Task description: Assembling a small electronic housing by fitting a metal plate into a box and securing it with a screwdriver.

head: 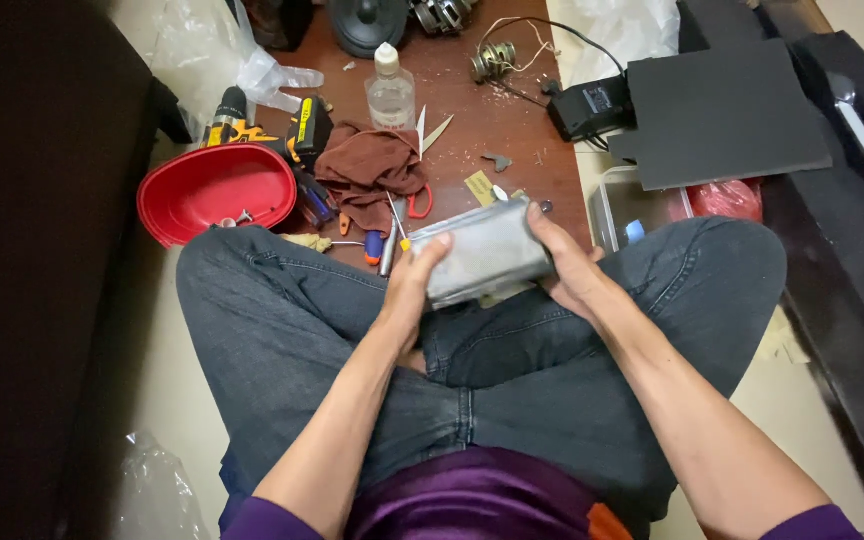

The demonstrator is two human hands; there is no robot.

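Sitting cross-legged, the person holds a grey metal box (487, 252) over the lap, just short of the tabletop (512, 120) edge. The left hand (414, 285) clamps the box's near-left end, thumb laid on top and fingers curled out of sight beneath. The right hand (564, 265) wraps the far-right end, fingers closed over the top edge, palm against the side. Both hands are shut on the box; neither holds a tool.

From the box, a screwdriver (388, 245) lies just at 9 o'clock, a brown rag (372, 165) at 11 o'clock, and a red bowl (217, 190) further out at 10 o'clock with a drill (252, 125) behind it. A clear bottle (390, 90) stands at 12 o'clock; a black panel (722, 110) lies at 2 o'clock.

To handle the box well, I judge the grip should stay at opposite ends as it is, so the box cannot twist, with the box kept low over the lap so a slip drops it only onto the jeans. Thin sheet edges may be sharp, so pressing with finger pads, not sliding along the rims, seems wise.
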